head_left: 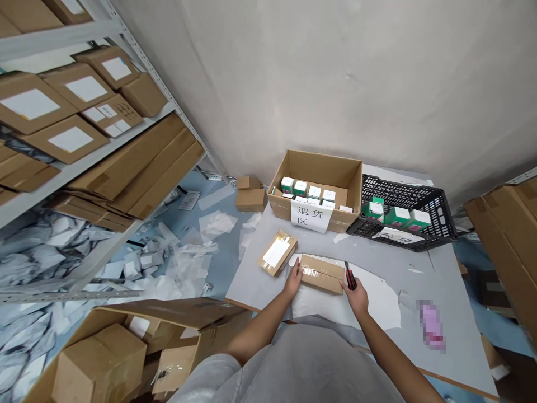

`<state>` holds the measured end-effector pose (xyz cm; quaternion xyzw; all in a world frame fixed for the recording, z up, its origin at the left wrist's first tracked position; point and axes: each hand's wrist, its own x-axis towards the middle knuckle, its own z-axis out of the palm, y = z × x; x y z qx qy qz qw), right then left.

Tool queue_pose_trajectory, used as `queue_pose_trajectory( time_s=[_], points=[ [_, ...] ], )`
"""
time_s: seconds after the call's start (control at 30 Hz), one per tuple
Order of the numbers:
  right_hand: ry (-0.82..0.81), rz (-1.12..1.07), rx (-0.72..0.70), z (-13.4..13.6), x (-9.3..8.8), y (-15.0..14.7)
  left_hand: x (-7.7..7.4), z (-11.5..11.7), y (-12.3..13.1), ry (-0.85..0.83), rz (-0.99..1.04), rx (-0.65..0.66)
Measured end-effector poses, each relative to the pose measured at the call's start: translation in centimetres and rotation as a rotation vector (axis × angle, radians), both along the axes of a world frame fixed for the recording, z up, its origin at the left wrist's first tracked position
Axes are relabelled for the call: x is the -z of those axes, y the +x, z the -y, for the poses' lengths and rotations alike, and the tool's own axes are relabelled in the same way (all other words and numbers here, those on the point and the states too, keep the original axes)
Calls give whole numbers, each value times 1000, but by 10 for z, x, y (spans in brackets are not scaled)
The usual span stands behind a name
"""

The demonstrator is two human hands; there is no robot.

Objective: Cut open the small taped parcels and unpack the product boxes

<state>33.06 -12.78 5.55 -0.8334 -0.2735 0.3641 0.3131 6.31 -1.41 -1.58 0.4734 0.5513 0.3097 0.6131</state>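
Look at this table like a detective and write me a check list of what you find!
surface: grey table, with a white sheet under the hands.
job's things: taped parcel between the hands; second parcel beside it.
clutter: open carton of small boxes with a paper sign; black crate; blurred pink thing.
grippers: left hand on the taped parcel; right hand holding a red cutter at the parcel's end.
cables: nothing seen.
surroundings: metal shelves of cartons, a wall, white scraps on the floor.
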Motion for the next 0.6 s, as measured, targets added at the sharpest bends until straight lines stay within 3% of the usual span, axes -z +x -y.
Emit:
queue_pose_trajectory(
  time_s=[0.1, 0.17, 0.3, 0.43, 0.6],
  points=[
    [82, 256, -244, -11, -18, -10, 2, 6, 4, 91, -18, 42],
    [121, 271, -455, -25, -29, -22, 3, 9, 4, 109, -11, 52],
    [25, 232, -793, -58, -38, -47, 5, 15, 4, 87, 8, 34],
    [-22, 254, -950, -76, -34, -58, 7, 20, 4, 49, -16, 29],
    [-50, 321, -1054, -78, -29, -55, 9, 19, 4, 25, 4, 45]
  ],
)
